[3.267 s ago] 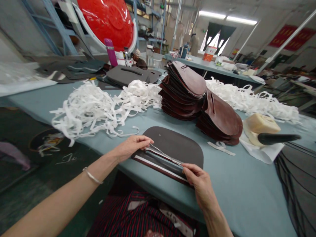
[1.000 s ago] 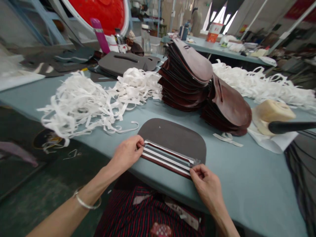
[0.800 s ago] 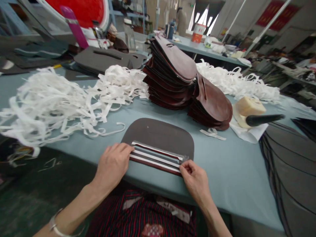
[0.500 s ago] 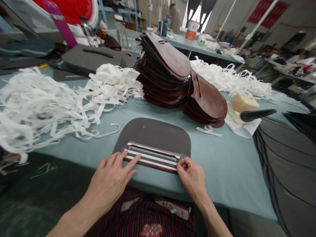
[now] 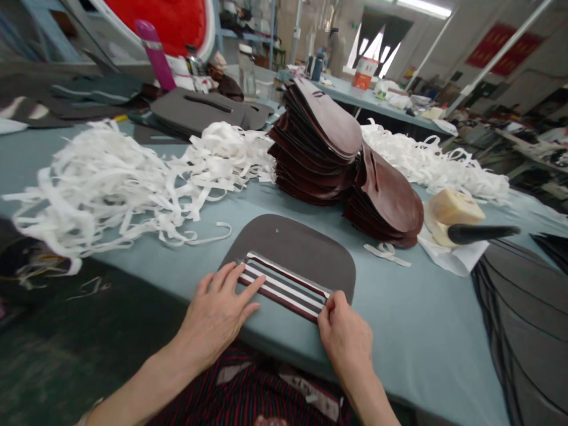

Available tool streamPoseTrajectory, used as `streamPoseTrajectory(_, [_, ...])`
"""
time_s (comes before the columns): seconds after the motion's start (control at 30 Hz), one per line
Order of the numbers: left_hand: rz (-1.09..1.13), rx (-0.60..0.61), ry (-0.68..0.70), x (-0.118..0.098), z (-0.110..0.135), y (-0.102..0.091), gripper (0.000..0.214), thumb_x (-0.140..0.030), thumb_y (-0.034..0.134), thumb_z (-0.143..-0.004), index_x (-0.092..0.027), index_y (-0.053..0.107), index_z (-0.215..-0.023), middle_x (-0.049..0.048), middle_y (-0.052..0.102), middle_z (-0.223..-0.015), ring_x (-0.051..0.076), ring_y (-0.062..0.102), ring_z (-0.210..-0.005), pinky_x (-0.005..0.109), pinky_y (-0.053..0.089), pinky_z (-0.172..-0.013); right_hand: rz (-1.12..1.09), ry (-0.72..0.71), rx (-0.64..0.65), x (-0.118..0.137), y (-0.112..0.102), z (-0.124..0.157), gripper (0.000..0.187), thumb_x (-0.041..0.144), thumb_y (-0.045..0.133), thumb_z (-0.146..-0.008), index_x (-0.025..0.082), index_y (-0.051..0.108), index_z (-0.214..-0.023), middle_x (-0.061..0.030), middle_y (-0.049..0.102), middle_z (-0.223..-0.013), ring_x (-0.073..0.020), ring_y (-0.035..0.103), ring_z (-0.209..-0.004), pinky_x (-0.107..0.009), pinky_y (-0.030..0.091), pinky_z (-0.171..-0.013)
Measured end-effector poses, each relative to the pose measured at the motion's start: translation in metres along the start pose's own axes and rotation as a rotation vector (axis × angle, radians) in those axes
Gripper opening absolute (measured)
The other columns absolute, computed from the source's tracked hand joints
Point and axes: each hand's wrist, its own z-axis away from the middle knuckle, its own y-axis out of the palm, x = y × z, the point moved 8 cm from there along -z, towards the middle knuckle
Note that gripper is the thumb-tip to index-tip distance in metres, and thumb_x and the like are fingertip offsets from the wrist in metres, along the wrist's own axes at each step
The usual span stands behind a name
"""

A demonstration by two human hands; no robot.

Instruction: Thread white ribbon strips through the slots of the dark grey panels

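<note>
We see the left hand (image 5: 217, 316) lying open on the striped strips (image 5: 284, 290), atop a dark panel (image 5: 288, 245) on the table (image 5: 412, 331). The right hand (image 5: 344, 337) curls at the strips' end, grip unclear. A clear jar (image 5: 247, 77) stands far back, contents unclear.

Your left hand (image 5: 217, 313) lay palm down, fingers spread and straight. Your right hand (image 5: 345, 342) sat knuckles up, fingers curled under, its forearm (image 5: 370, 402) angled in from below.
</note>
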Motion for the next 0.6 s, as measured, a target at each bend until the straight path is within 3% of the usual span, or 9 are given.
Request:
streamPoseTrajectory(0.1, [0.04,-0.006,0.038,0.001,-0.014,0.001,0.041,-0.033,0.057,-0.086,-0.029,0.054,-0.127,0.0151,0.049,-0.135,0.036,0.04,-0.128,0.055,0.038,-0.095,0.016,-0.302,-0.117,0.038,-0.006,0.0,0.03,0.01,0.042,-0.084,0.021,0.058,-0.107,-0.0045,0.06,-0.091,-0.0148,0.057,-0.07,-0.023,0.034,-0.054])
streamPoseTrajectory(0.2, [0.088,-0.015,0.088,0.001,-0.023,0.002,0.04,-0.032,0.058,-0.086,-0.024,0.054,-0.125,0.0149,0.048,-0.136,0.031,0.043,-0.127,0.05,0.039,-0.1,-0.038,-0.558,-0.133,0.071,0.001,0.001,0.043,0.007,0.045,-0.082,0.021,0.055,-0.121,-0.0061,0.059,-0.095,-0.0171,0.057,-0.082,-0.024,0.042,-0.066])
streamPoseTrajectory(0.33, [0.143,-0.033,0.085,0.005,-0.022,0.006,0.039,-0.029,0.056,-0.088,-0.023,0.051,-0.126,0.0126,0.047,-0.136,0.028,0.043,-0.127,0.048,0.039,-0.104,-0.085,-0.563,-0.106,0.074,0.008,-0.009,0.024,0.011,0.044,-0.085,0.018,0.065,-0.096,-0.0053,0.058,-0.088,-0.0148,0.056,-0.074,-0.022,0.042,-0.063])
streamPoseTrajectory(0.43, [0.206,-0.086,0.059,0.009,-0.021,0.007,0.033,-0.025,0.05,-0.091,-0.021,0.051,-0.124,0.0119,0.049,-0.134,0.026,0.044,-0.126,0.048,0.039,-0.106,-0.217,-0.566,-0.104,0.064,0.003,-0.014,0.025,0.015,0.04,-0.09,0.018,0.062,-0.078,-0.003,0.056,-0.081,-0.0116,0.055,-0.067,-0.02,0.042,-0.063])
streamPoseTrajectory(0.53, [0.288,-0.147,0.018,0.015,-0.021,0.006,0.029,-0.021,0.045,-0.092,-0.019,0.052,-0.12,0.0113,0.052,-0.128,0.023,0.047,-0.123,0.046,0.041,-0.105,-0.259,-0.535,-0.139,0.053,-0.002,-0.022,0.027,0.018,0.038,-0.093,0.019,0.061,-0.079,-0.0023,0.056,-0.08,-0.0113,0.057,-0.067,-0.02,0.042,-0.063])
streamPoseTrajectory(0.6, [0.322,-0.176,-0.036,0.021,-0.021,0.005,0.027,-0.019,0.046,-0.091,-0.019,0.052,-0.118,0.0111,0.052,-0.125,0.023,0.047,-0.122,0.045,0.042,-0.105,-0.153,-0.495,-0.146,0.051,0.001,-0.027,0.025,0.017,0.04,-0.092,0.02,0.061,-0.079,-0.0021,0.057,-0.081,-0.0113,0.058,-0.065,-0.02,0.041,-0.058])
